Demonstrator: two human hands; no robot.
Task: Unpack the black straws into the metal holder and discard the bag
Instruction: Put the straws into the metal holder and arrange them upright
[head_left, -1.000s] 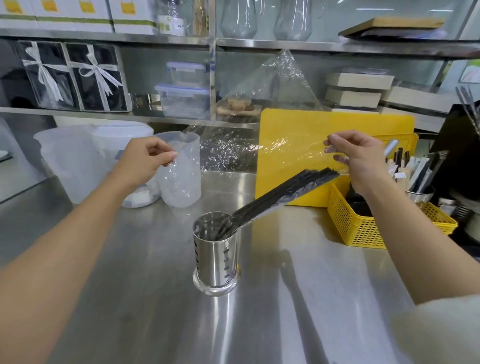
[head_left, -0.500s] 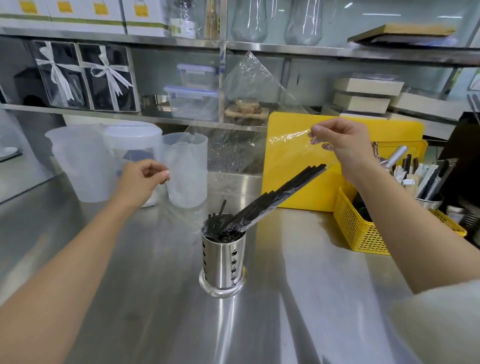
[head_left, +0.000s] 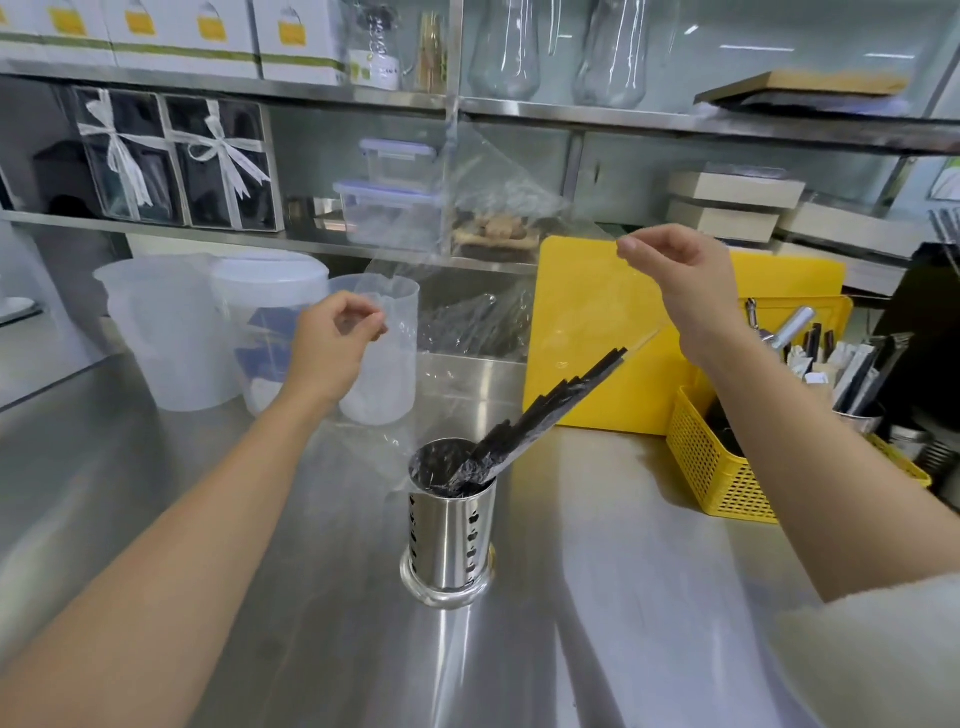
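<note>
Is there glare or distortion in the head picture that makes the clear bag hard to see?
Head view: ceiling light streaks glare on the steel counter; wide-angle lens bends the shelves; the bag shows only by faint creases and reflections; straws stay sharp.

The straws (head_left: 540, 415) are thin, black and bunched, leaning up to the right from the holder (head_left: 449, 540), lower ends down inside it, upper ends staggered toward frame centre. The holder is a shiny perforated metal cylinder on a round base, upright on the steel surface (head_left: 623, 597) at lower centre. The bag (head_left: 498, 208) is clear crinkled plastic, stretched open above, its lower end still sleeving the straws.
</note>
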